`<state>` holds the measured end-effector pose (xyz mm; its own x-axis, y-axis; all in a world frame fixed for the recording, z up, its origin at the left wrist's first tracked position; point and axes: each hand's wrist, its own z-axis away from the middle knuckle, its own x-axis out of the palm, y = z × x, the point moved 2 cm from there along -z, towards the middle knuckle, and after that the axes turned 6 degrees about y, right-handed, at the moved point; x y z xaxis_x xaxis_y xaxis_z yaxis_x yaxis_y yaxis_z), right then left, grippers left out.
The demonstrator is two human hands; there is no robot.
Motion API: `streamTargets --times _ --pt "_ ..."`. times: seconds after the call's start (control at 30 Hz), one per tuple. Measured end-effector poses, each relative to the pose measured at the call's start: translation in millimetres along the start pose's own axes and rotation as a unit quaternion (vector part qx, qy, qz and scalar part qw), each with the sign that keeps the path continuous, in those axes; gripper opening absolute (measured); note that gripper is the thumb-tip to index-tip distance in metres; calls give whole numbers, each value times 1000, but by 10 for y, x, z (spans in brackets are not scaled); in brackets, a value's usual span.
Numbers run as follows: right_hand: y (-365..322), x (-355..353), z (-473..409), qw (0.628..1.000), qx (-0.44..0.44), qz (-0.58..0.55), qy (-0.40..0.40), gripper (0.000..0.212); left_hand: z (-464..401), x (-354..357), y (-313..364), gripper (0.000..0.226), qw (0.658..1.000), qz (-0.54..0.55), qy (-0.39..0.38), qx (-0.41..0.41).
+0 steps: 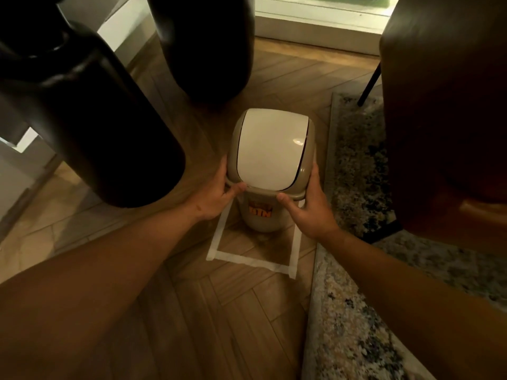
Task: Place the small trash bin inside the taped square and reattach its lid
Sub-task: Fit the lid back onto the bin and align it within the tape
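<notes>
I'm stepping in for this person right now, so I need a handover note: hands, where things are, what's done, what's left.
Left hand: grip on the left side of the lid.
Right hand: grip on the lid's right side.
Small trash bin: upright on the wood floor, inside the taped square, toward its far end.
Done: bin placed, lid sitting on top.
Left: I cannot tell if the lid is fully seated; press it down evenly, check, then release.

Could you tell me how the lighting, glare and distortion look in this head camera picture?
Head view: dim, warm light; one small glare spot on the white swing lid of the beige plastic bin; dark rounded furniture legs lose detail in shadow; wide-angle lens stretches both forearms; the bright window strip is washed out.
</notes>
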<state>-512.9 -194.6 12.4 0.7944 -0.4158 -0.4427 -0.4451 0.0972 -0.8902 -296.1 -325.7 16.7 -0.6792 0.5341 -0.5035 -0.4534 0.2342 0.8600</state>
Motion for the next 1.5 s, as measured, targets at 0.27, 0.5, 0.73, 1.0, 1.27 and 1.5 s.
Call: streamTargets --times 0.27,0.5,0.73,1.0,1.27,1.5 --pt "-12 -157 -106 996 44 -41 -62 110 -144 -50 67 98 999 43 3 -30" --pt "-8 -164 110 991 65 -38 -109 121 12 -53 -48 109 999 28 -7 -26" --pt "-84 -213 -5 992 65 -49 -101 117 -104 -107 12 111 999 36 1 -11" --pt "-129 -195 -159 994 55 -53 -78 117 -263 -207 62 119 999 32 8 -6" --pt "52 -104 -304 991 66 -63 -102 116 -362 -91 -147 112 999 43 8 -30" --pt "34 -153 -527 992 89 -62 -59 111 -580 -5 40 101 998 -15 56 -22"
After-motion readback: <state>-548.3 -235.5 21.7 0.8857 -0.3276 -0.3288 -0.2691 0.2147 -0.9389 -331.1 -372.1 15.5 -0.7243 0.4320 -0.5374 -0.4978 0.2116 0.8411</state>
